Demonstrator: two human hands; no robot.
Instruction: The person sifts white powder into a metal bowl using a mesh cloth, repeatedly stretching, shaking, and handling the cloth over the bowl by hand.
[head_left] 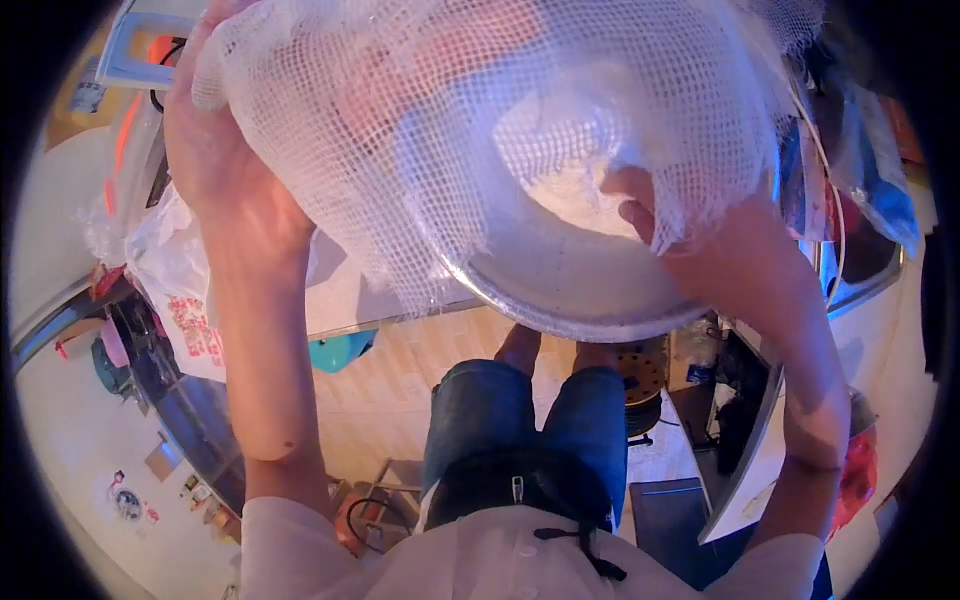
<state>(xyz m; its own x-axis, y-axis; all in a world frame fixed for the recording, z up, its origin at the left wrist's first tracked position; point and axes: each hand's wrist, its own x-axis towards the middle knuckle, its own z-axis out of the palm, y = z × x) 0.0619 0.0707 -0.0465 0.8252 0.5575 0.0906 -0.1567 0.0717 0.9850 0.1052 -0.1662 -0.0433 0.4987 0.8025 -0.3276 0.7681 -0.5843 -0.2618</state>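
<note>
A white open-weave gauze cloth [330,150] with frayed edges spreads across the upper middle, over a round metal basin [590,325]. Pale white contents [570,195] show in the basin, partly through the mesh; whether they are powder or liquid is unclear. My left hand [225,150] holds the gauze at its left side, and the mesh and the frame's top edge partly hide its fingers. Over the basin, my right hand [690,225] has curled fingers gripping the gauze near its frayed right edge.
A white plastic bag with red print [190,310] lies left of my forearm. Below the counter edge is a teal object [340,350]. A cable reel [640,385] stands on the floor by my legs. Clear plastic packaging [875,160] is at the right.
</note>
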